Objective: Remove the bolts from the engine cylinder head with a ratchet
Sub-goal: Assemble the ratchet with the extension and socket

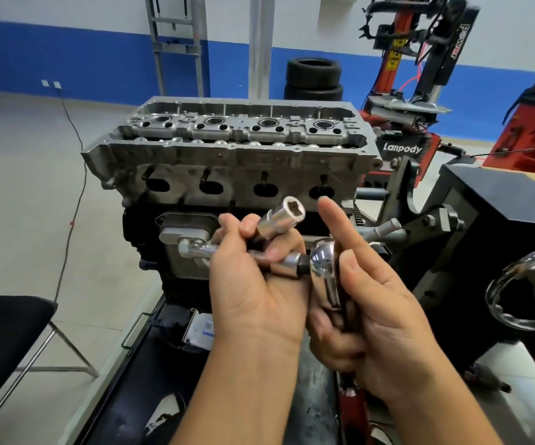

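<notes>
Two hands held a ratchet and socket in front of the engine.

The left hand (253, 284) curled its fingers round an extension bar (287, 263) plugged into the ratchet (325, 268) head, and pinched a loose socket (280, 216) whose square opening pointed up and toward the cylinder head (234, 146). The bar's long axis ran left to right. The right hand (378, 303) gripped the ratchet handle with its lower fingers, forefinger straight and raised; the handle ran down toward the person. The cylinder head sat atop the engine block (150, 239), well beyond both hands, its long axis crosswise.
</notes>
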A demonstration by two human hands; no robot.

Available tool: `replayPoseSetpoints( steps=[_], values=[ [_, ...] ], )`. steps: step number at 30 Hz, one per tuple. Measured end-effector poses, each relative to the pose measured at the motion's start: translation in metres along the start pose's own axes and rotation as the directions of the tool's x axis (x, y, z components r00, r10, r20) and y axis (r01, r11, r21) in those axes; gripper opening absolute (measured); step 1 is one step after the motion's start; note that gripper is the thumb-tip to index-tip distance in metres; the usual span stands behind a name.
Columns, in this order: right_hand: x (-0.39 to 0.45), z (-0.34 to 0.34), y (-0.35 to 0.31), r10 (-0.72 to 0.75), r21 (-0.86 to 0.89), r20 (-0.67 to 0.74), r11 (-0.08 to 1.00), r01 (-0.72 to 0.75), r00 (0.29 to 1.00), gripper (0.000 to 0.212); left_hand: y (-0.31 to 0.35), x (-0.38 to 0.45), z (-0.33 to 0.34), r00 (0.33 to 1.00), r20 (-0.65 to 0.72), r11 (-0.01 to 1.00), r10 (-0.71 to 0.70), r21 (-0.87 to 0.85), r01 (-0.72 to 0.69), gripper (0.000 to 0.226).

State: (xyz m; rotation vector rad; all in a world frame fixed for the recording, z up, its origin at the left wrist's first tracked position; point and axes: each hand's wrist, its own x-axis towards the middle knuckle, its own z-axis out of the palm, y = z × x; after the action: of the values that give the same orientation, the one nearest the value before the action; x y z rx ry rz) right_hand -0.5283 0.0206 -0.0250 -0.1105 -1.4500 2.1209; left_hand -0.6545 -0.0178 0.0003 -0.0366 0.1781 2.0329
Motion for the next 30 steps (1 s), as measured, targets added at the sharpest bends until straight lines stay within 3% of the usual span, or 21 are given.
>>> replayPoseSetpoints(
  steps=[4, 8, 13, 18, 20, 23, 26, 30],
  values=[
    [-0.004, -0.001, 0.009, -0.009, 0.147, -0.033, 0.989, 0.013, 0.999, 0.057, -0.007, 0.000, 0.004, 0.992, 0.036, 0.987, 0.119, 0.100, -0.123, 0.026],
    [-0.007, -0.005, 0.011, -0.064, 0.101, -0.107, 0.992, 0.075, 0.992, 0.059, -0.016, -0.003, 0.006, 0.981, 0.064, 0.969, 0.181, 0.158, -0.189, 0.030],
    [-0.009, -0.008, 0.007, -0.097, -0.021, -0.185, 0.995, 0.094, 0.978, 0.064, -0.022, -0.004, 0.004, 0.984, 0.104, 0.978, 0.145, 0.138, -0.159, 0.027],
    [-0.005, -0.014, 0.009, -0.018, 0.175, -0.369, 0.981, 0.088, 0.929, 0.046, -0.030, -0.005, -0.006, 0.961, 0.255, 0.897, 0.110, 0.391, -0.207, 0.028],
    [-0.004, -0.016, 0.004, -0.018, 0.260, -0.374, 0.958, 0.124, 0.927, 0.042, -0.032, -0.007, -0.008, 0.949, 0.315, 0.859, 0.033, 0.476, -0.188, 0.028],
    [-0.005, -0.019, -0.003, -0.044, 0.228, -0.367, 0.964, 0.136, 0.929, 0.038, -0.031, -0.007, -0.007, 0.947, 0.321, 0.849, -0.007, 0.503, -0.165, 0.025],
    [-0.006, -0.021, -0.002, -0.025, 0.176, -0.325, 0.981, 0.087, 0.945, 0.047, -0.030, -0.003, -0.007, 0.963, 0.261, 0.821, 0.073, 0.532, -0.207, 0.039],
    [-0.011, -0.024, 0.002, 0.052, 0.243, -0.262, 0.970, 0.014, 0.964, 0.049, -0.030, -0.002, -0.014, 0.957, 0.261, 0.814, 0.130, 0.522, -0.253, 0.039]
  ],
)
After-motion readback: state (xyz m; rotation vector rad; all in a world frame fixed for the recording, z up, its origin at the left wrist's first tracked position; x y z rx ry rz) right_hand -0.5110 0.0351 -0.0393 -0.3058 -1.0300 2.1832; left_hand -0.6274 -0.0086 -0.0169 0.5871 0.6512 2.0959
